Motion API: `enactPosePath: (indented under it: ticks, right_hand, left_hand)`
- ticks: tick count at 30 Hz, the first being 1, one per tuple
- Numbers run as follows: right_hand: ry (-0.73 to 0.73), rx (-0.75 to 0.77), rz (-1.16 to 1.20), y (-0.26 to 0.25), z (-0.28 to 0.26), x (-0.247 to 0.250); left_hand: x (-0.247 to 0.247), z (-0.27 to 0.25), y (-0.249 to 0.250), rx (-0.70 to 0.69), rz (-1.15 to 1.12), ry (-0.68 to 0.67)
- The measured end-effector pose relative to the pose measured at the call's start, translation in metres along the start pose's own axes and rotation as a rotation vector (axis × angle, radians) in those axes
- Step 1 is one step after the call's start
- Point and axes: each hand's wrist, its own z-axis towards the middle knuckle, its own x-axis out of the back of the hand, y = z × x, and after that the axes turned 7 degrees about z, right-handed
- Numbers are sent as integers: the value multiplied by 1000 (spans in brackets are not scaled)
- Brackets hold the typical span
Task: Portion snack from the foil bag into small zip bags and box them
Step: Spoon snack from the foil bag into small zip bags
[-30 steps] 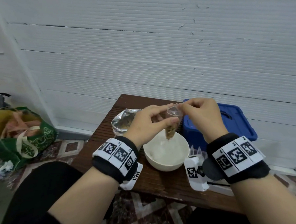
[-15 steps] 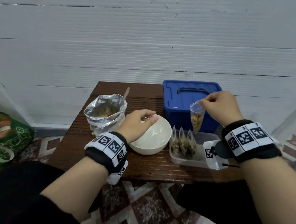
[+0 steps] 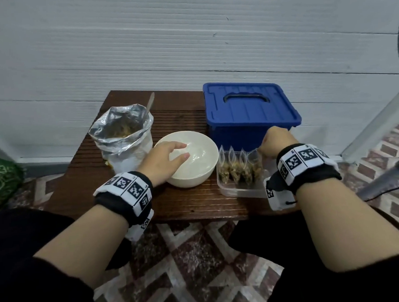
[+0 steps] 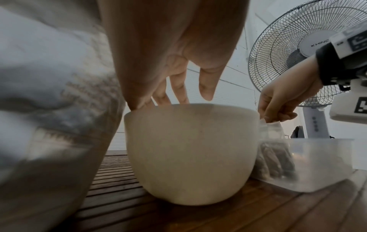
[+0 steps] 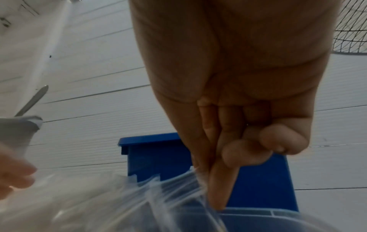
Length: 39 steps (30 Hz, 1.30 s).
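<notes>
From above, the right hand (image 3: 277,142) pinches the top of a filled zip bag (image 3: 254,165), standing it upright at the right end of the row in the clear tray (image 3: 240,190) on the desk (image 3: 185,204). Beside the bowl (image 4: 190,130), the left hand (image 4: 174,51) hangs relaxed, fingers dipping inside its rim. Close in, the right fingers (image 5: 220,185) nip the bag's mouth; the foil bag (image 3: 124,141) lies nearer the left hand.

The right hand (image 3: 277,142) has lowered the filled zip bag (image 3: 254,165) into the clear box (image 3: 242,191).
</notes>
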Motion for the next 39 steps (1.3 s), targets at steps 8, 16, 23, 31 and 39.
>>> enactPosePath:
  ticks: [8, 16, 23, 31, 39]
  right_hand:
    - [46, 47, 33, -7, 0, 6]
    - [131, 361, 233, -44, -17, -1]
    - [-41, 488, 298, -69, -22, -37]
    - [-130, 507, 324, -73, -16, -53]
    - [-8, 476, 458, -77, -11, -53]
  left_hand:
    - [-2, 4, -5, -49, 127, 40]
    - [-13, 13, -1, -12, 290, -82]
    - [-13, 23, 1, -51, 399, -115]
    - [-5, 31, 5, -46, -103, 139]
    - [3, 33, 11, -48, -449, 139]
